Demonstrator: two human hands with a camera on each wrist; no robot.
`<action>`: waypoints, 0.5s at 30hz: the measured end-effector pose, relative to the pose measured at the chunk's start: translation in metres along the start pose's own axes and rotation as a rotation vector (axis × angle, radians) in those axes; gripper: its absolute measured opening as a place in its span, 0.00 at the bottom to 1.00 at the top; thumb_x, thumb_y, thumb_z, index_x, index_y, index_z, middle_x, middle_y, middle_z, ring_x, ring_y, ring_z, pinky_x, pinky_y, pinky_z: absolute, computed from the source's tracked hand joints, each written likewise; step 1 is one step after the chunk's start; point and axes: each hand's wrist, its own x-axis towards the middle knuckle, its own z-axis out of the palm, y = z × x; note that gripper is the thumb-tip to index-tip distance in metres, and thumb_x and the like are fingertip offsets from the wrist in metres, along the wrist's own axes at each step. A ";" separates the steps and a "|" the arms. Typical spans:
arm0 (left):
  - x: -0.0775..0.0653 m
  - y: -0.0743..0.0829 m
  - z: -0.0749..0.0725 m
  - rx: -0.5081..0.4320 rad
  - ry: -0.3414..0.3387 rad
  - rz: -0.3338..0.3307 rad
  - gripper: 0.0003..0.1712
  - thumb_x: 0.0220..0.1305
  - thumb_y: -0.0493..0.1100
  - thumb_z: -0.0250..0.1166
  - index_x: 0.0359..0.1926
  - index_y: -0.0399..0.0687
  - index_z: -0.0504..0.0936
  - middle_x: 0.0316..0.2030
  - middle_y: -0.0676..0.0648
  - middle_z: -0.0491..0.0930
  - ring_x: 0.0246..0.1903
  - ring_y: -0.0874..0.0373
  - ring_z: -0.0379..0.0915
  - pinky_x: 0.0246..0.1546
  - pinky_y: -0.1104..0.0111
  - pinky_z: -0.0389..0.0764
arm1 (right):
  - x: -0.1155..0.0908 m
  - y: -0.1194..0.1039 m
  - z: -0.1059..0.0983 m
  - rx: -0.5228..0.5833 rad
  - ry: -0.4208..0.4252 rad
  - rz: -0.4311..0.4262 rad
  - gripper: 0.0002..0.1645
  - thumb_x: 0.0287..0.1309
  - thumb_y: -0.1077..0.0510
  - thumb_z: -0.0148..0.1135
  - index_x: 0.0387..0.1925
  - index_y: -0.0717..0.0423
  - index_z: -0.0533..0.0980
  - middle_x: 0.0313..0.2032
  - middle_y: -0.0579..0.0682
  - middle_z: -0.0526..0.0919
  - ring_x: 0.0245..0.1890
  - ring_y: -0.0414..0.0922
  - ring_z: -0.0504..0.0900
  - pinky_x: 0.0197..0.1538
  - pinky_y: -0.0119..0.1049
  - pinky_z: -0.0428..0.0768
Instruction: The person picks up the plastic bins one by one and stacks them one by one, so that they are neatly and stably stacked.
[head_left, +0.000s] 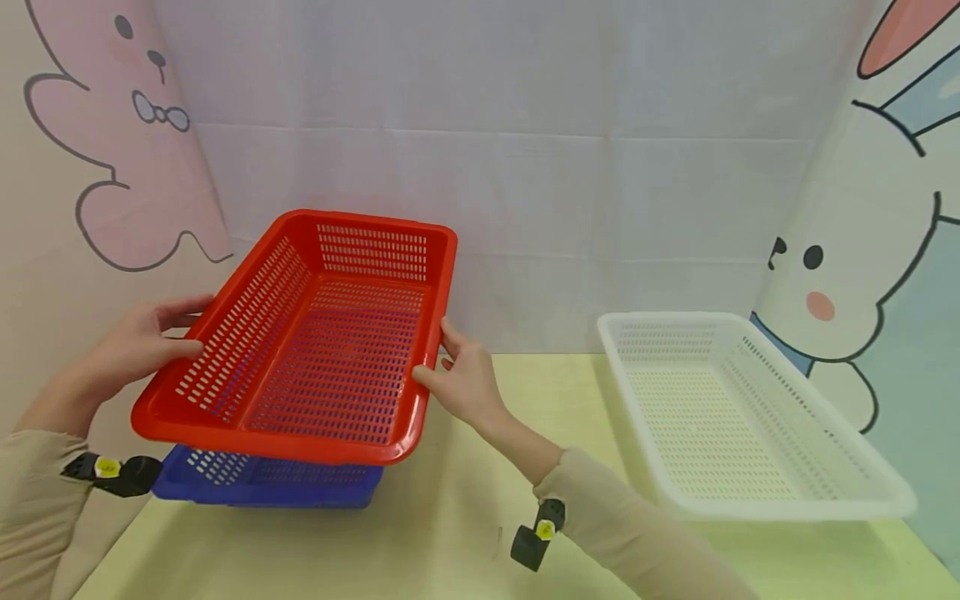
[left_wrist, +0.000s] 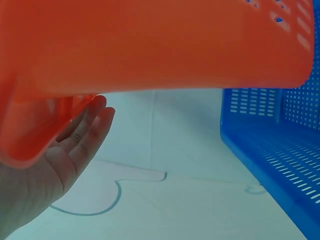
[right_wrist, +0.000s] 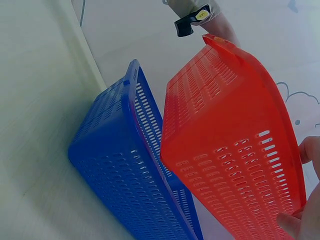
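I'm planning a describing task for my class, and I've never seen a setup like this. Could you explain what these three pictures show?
No robot here: the left hand and right hand are a person's own, bare. A small black camera is worn on each wrist. The wide picture comes from another worn on the head; the other two come from the left and right wrists. The hands hold a red basket by its opposite sides, tilted. Beneath it, a blue basket stands on the table, and a white basket stands towards the right.
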 end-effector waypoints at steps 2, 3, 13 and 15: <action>-0.001 -0.003 -0.001 0.001 0.008 -0.008 0.37 0.61 0.36 0.57 0.66 0.30 0.50 0.49 0.37 0.68 0.29 0.65 0.76 0.26 0.66 0.80 | 0.000 0.002 0.003 -0.010 0.001 -0.001 0.42 0.45 0.66 0.59 0.64 0.62 0.57 0.62 0.54 0.65 0.59 0.43 0.67 0.50 0.41 0.75; -0.002 -0.004 -0.002 0.003 0.012 -0.012 0.36 0.61 0.36 0.57 0.66 0.30 0.51 0.48 0.42 0.68 0.29 0.65 0.76 0.26 0.66 0.80 | 0.000 0.003 0.004 -0.017 -0.002 -0.003 0.42 0.45 0.65 0.59 0.65 0.62 0.57 0.62 0.54 0.65 0.59 0.43 0.67 0.50 0.41 0.75; -0.007 -0.015 -0.004 0.012 0.003 -0.048 0.37 0.61 0.36 0.56 0.66 0.30 0.49 0.54 0.28 0.62 0.29 0.65 0.76 0.27 0.66 0.80 | 0.000 0.007 0.016 -0.067 -0.003 0.003 0.41 0.45 0.63 0.60 0.64 0.63 0.58 0.61 0.53 0.65 0.58 0.42 0.68 0.49 0.37 0.76; -0.008 -0.017 -0.005 0.012 0.006 -0.052 0.37 0.61 0.36 0.56 0.66 0.30 0.49 0.54 0.28 0.62 0.29 0.64 0.76 0.27 0.66 0.80 | 0.000 0.008 0.018 -0.072 -0.008 0.005 0.41 0.45 0.62 0.60 0.63 0.64 0.58 0.61 0.53 0.65 0.59 0.42 0.67 0.49 0.36 0.75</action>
